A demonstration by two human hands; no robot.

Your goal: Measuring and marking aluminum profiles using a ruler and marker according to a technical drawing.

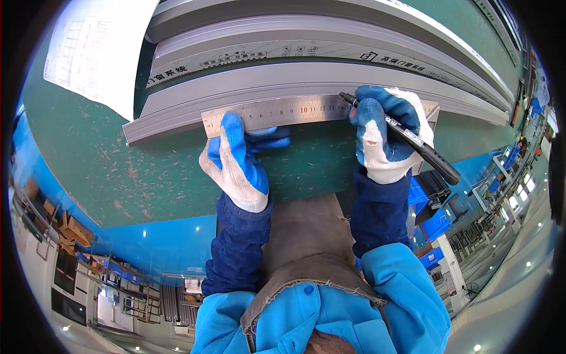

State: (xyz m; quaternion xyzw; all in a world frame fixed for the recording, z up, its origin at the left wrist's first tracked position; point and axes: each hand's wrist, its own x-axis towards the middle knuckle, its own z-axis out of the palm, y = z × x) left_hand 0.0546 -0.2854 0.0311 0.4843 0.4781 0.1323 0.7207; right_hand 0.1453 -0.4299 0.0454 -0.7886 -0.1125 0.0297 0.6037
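A steel ruler point(277, 113) with black and red markings lies along the near side of a grey metal profile point(330, 79). My left hand point(239, 159), in a blue and white work glove, pinches the ruler near its left end, thumb on top and fingers beyond its lower edge. In the same kind of glove, my right hand point(390, 133) is closed round a black marker pen point(433, 156). The pen's tip points left, by the ruler's upper edge; I cannot tell whether it touches the profile. A metal edge shows past my right hand, partly hidden by it.
More grey profiles point(295, 29), one with a printed film strip, lie behind on the scratched green table point(159, 183). White drawing sheets point(97, 53) rest at the far left. Blue bins point(436, 224) stand below the table at right. Racks point(121, 271) line the room.
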